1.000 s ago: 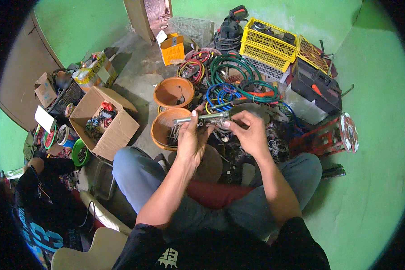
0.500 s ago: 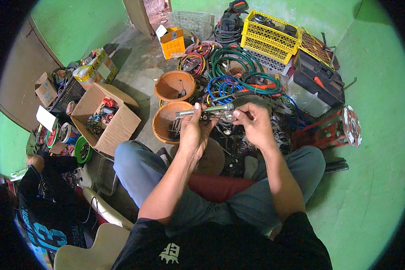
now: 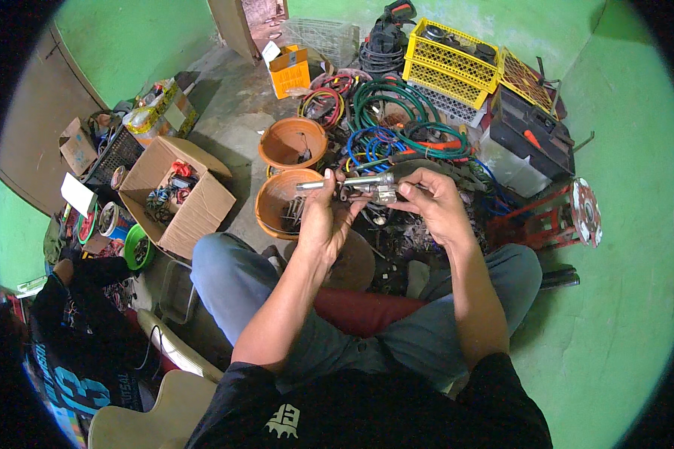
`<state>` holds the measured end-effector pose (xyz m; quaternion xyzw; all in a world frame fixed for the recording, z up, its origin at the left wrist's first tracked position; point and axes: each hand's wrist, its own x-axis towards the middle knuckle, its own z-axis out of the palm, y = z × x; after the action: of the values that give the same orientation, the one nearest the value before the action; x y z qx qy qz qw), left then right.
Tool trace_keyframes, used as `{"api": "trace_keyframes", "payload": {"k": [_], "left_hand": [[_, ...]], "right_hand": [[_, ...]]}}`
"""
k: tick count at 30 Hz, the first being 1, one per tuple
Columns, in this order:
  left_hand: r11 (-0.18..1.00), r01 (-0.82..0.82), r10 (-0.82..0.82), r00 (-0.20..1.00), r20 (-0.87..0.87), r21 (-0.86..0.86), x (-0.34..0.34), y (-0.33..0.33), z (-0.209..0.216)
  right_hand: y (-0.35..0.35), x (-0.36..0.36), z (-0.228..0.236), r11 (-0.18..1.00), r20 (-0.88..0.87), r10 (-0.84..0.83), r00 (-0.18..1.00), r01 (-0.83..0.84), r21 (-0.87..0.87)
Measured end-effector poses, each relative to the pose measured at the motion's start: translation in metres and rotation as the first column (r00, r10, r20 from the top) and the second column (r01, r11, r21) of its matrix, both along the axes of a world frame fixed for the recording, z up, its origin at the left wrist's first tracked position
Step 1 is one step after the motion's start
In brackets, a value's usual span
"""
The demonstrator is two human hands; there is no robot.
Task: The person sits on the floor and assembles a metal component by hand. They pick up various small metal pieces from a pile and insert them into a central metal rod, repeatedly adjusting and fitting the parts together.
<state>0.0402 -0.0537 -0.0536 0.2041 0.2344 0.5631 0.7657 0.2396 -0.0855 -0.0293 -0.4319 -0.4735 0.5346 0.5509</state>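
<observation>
A silvery metal rod point(image 3: 361, 181) with a thicker right end lies level across my fingers, above the heap of parts. My left hand point(image 3: 322, 224) is closed on it, thumb over the top and fingers below. Against the rod's right end sits a bulky metal fitting point(image 3: 386, 194), which my right hand point(image 3: 443, 213) pinches at its right side. Whether fitting and rod are joined I cannot tell. Just beyond my left hand stands an orange pot point(image 3: 268, 217) with small metal bits inside. Another orange pot point(image 3: 269, 150) stands behind it.
Coiled green hoses point(image 3: 367, 93) and blue hoses lie ahead. Yellow crates point(image 3: 442, 63), a black toolbox point(image 3: 535, 123) and a red metal stand point(image 3: 535, 228) are to the right. At left are a cardboard box point(image 3: 202, 221), a beige chair point(image 3: 157, 411) and another person's hand point(image 3: 64, 271).
My right hand has shifted slightly right and its fingers have re-settled on the fitting, which shows more fully. The rod has turned a little. The other person's hand at left has moved slightly.
</observation>
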Motion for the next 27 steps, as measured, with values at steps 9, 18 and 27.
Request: {"api": "trace_keyframes", "payload": {"k": [9, 18, 27], "left_hand": [[0.993, 0.019, -0.009, 0.997, 0.081, -0.12, 0.004, 0.003, 0.0], [0.985, 0.134, -0.11, 0.974, 0.196, -0.11, 0.0, 0.005, -0.001], [0.962, 0.085, -0.01, 0.961, 0.277, -0.259, -0.002, 0.008, 0.003]], "right_hand": [[-0.005, 0.001, 0.009, 0.999, 0.086, -0.031, 0.996, 0.028, 0.039], [-0.005, 0.011, 0.012, 0.995, -0.024, 0.08, 0.997, -0.078, 0.059], [-0.006, 0.033, 0.018, 0.998, -0.271, 0.043, 0.962, -0.03, 0.052]]}}
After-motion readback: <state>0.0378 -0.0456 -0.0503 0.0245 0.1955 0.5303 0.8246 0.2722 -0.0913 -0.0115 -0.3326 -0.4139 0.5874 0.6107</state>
